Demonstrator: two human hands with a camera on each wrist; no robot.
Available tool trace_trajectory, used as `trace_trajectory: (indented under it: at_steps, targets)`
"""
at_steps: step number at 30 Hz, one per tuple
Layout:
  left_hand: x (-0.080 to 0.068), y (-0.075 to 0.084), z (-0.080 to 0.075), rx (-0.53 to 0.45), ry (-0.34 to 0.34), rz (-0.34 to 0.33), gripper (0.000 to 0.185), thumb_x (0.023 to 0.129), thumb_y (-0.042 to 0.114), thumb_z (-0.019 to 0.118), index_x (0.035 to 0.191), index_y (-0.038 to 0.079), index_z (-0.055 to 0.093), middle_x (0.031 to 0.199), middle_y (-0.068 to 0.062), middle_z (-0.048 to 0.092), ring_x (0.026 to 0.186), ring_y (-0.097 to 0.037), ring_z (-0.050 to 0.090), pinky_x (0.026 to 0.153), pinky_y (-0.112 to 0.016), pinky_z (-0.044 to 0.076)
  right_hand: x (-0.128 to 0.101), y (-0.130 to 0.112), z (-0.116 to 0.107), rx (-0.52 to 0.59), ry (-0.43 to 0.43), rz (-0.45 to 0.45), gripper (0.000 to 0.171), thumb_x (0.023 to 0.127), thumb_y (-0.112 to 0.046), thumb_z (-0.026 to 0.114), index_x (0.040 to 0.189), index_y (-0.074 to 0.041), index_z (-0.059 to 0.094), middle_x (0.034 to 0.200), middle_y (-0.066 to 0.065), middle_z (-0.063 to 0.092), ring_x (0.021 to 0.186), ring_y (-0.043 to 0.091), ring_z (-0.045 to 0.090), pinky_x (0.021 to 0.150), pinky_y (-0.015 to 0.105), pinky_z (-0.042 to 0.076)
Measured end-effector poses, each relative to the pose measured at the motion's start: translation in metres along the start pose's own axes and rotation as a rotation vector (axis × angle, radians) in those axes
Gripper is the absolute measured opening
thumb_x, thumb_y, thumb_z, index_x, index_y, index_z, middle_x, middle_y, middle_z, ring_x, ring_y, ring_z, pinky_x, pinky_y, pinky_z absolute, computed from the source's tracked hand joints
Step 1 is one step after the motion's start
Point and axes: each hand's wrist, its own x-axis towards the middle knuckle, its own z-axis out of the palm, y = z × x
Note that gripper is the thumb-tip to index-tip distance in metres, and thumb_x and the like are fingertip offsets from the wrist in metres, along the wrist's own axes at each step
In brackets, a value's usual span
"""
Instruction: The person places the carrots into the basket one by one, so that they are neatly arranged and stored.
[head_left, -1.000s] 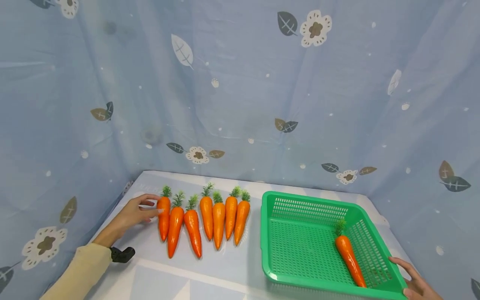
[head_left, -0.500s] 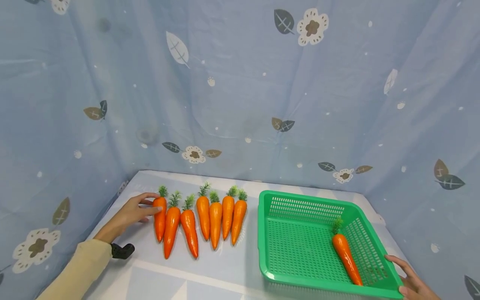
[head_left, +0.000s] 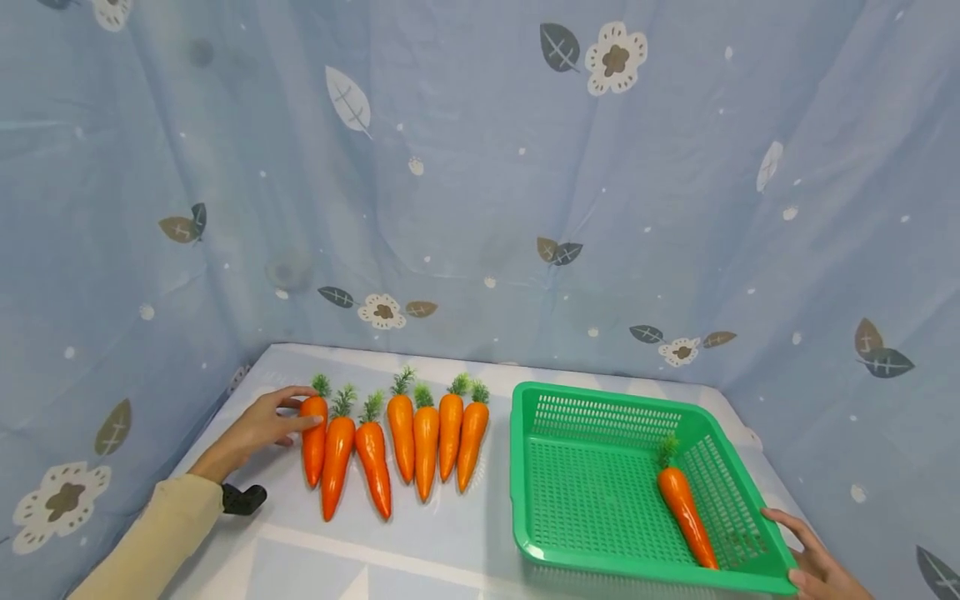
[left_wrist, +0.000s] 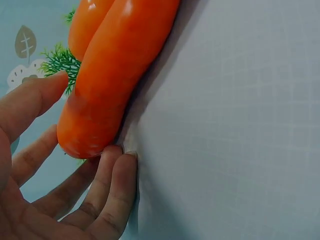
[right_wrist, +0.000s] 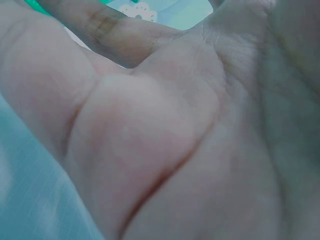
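Observation:
In the head view, my left hand [head_left: 258, 429] holds the leftmost glossy, artificial-looking carrot [head_left: 313, 446], gripped near its leafy end as it lies on the table. Seen from the left wrist, fingertips [left_wrist: 122, 170] meet the thick end of the carrot [left_wrist: 110, 95] while the thumb lies along its side. My right hand [head_left: 817, 562] grips the near right corner of a green plastic basket [head_left: 600, 392]. A single carrot [head_left: 687, 517] lies inside along the basket's right wall. The right wrist view is mostly filled by my palm [right_wrist: 150, 125].
Several more carrots [head_left: 425, 454] lie in a row right of my left hand, green tops pointing away. The pale patterned table [head_left: 420, 554] is bordered by blue cloth [head_left: 450, 167] with leaves and flowers at the back and sides. A black strap piece [head_left: 243, 500] sits at the left wrist.
The whole head view has shifted, so everything appears a little further left. Both hands keep their places on the carrot and the basket.

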Motion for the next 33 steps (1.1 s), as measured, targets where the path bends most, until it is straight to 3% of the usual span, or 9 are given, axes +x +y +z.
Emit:
trace_trajectory:
  at_steps: [8,18,26,33]
  targets:
    - [0.0016,-0.0004,-0.0008,0.041,-0.007,-0.011,0.071,0.093,0.034,0.078,0.148,0.001,0.048,0.139,-0.037,0.046,0.103,-0.036,0.061,0.075,-0.037,0.06,0.0029,-0.0027,0.0078,-0.059,0.071,-0.008,0.065,0.111,-0.007,0.012,0.155,-0.053,0.026,0.152,-0.008,0.048,0.135,0.034,0.054,0.108,0.06,0.044]
    - [0.0052,-0.0015,0.0009,0.068,-0.003,-0.009,0.066,0.094,0.039,0.077,0.142,0.002,0.05,0.14,-0.038,0.045,0.09,-0.027,0.064,0.07,-0.036,0.059,0.0015,-0.0011,0.0102,-0.039,0.047,-0.009,0.066,0.112,-0.007,0.014,0.155,-0.055,0.026,0.154,-0.008,0.047,0.137,0.033,0.052,0.109,0.06,0.043]
    - [0.0023,-0.0049,-0.0036,0.045,-0.023,0.023,0.066,0.093,0.039,0.078,0.143,0.003,0.055,0.14,-0.03,0.049,0.114,-0.042,0.058,0.074,-0.036,0.059,0.0007,0.0018,0.0106,-0.027,0.048,-0.021,0.067,0.112,-0.006,0.014,0.155,-0.054,0.026,0.154,-0.006,0.047,0.137,0.033,0.052,0.109,0.062,0.041]
    - [-0.0022,-0.0026,-0.0043,0.033,-0.035,0.033,0.061,0.096,0.029,0.075,0.143,-0.002,0.053,0.142,-0.033,0.048,0.122,-0.05,0.054,0.081,-0.04,0.06,-0.0023,0.0002,0.011,-0.074,0.109,0.005,0.064,0.112,-0.008,0.015,0.153,-0.056,0.026,0.151,-0.011,0.048,0.134,0.033,0.055,0.107,0.061,0.044]
